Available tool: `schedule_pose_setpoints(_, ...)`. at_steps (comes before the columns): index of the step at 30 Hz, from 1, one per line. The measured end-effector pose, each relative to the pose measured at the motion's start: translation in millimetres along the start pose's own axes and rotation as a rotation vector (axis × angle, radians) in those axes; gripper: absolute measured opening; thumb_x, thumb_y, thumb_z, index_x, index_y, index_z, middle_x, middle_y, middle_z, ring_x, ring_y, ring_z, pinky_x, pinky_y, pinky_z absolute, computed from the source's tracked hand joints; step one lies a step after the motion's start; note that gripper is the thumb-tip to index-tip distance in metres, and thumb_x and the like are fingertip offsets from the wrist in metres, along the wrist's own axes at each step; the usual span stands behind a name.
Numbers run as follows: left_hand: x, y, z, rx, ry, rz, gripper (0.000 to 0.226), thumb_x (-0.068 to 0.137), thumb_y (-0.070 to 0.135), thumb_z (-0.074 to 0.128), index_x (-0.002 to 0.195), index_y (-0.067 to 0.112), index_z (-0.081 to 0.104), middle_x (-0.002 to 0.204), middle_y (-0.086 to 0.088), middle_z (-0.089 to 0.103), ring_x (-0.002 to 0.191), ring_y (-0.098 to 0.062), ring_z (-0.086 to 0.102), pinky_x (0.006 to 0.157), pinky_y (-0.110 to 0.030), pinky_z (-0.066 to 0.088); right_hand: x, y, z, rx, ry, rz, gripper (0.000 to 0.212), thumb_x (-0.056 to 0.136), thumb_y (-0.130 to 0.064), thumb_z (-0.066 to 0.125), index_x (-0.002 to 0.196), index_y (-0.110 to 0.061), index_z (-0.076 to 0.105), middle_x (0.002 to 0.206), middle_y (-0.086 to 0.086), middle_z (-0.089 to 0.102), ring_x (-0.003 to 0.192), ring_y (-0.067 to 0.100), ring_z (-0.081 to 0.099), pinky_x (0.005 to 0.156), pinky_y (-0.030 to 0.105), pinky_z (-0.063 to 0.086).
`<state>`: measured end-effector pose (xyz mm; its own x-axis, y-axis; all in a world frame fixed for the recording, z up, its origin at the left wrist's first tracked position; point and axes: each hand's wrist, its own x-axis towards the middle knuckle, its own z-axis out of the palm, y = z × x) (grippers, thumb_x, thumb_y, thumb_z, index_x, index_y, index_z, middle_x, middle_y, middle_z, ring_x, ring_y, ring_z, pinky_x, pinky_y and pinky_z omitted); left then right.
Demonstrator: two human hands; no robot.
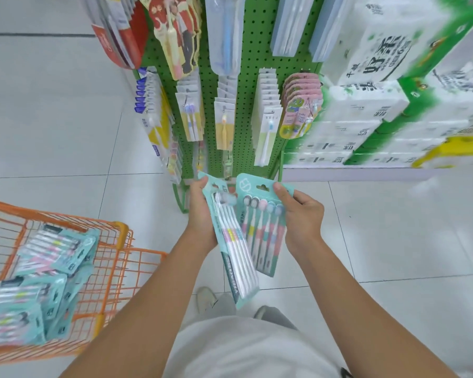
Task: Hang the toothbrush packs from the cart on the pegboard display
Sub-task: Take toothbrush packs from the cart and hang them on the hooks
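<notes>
Holding one toothbrush pack each: left hand (202,214) grips a tilted teal pack (234,252); right hand (300,216) pinches the top of a second pack (262,225) showing five pastel brushes. Both sit at frame centre, below the green pegboard (246,85) at 12 o'clock. More teal packs (39,279) fill the orange cart (115,268) at 8 o'clock.

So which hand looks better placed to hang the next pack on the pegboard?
Probably the right hand: it pinches its toothbrush pack by the header near the hang hole, while the left hand grips its pack edge-on.
</notes>
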<state>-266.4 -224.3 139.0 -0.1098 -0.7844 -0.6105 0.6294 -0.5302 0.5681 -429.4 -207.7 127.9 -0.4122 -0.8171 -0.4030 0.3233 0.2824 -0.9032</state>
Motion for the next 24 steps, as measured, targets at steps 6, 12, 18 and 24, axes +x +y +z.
schedule_pose_setpoints(6, 31.1, 21.2, -26.2, 0.430, 0.094, -0.076, 0.040, 0.102, 0.044, 0.046, 0.113, 0.010, 0.065, 0.090, -0.004, 0.073, 0.083, -0.021, 0.068, 0.074, -0.031, 0.053, 27.6, 16.6, 13.3, -0.044, 0.044, 0.021, 0.039, 0.082, -0.026, 0.084, 0.083, 0.009, 0.069, 0.082, 0.010, 0.062, 0.075, 0.019, 0.054, 0.073, 0.034, 0.048)
schedule_pose_setpoints(12, 98.5, 5.1, -64.1, 0.847, 0.065, 0.192, 0.022, 0.102, 0.033, 0.054, 0.100, 0.030, 0.076, 0.086, 0.010, 0.072, 0.077, -0.010, 0.061, 0.073, -0.021, 0.042, 87.8, 62.5, 2.2, -0.234, -0.020, 0.068, 0.029, 0.099, -0.028, 0.065, 0.093, -0.001, 0.072, 0.092, 0.019, 0.074, 0.081, 0.025, 0.065, 0.079, 0.048, 0.055)
schedule_pose_setpoints(18, 227.4, -89.6, -115.9, 0.995, 0.145, 0.351, 0.022, 0.102, 0.033, 0.054, 0.101, 0.034, 0.076, 0.082, 0.004, 0.075, 0.063, -0.002, 0.057, 0.066, -0.025, 0.045, 216.6, 179.0, -20.4, -0.300, -0.039, 0.116, 0.029, 0.100, -0.031, 0.061, 0.081, -0.009, 0.061, 0.086, 0.011, 0.068, 0.079, 0.023, 0.062, 0.074, 0.041, 0.051)
schedule_pose_setpoints(24, 325.4, -140.1, -125.4, 0.917, 0.108, 0.307, 0.027, 0.101, 0.036, 0.056, 0.084, 0.042, 0.077, 0.101, -0.011, 0.076, 0.079, -0.019, 0.061, 0.068, -0.023, 0.049, 309.8, 231.3, -33.2, -0.194, -0.018, 0.066, 0.033, 0.090, -0.034, 0.075, 0.083, -0.003, 0.065, 0.088, 0.012, 0.072, 0.081, 0.024, 0.065, 0.082, 0.042, 0.058)
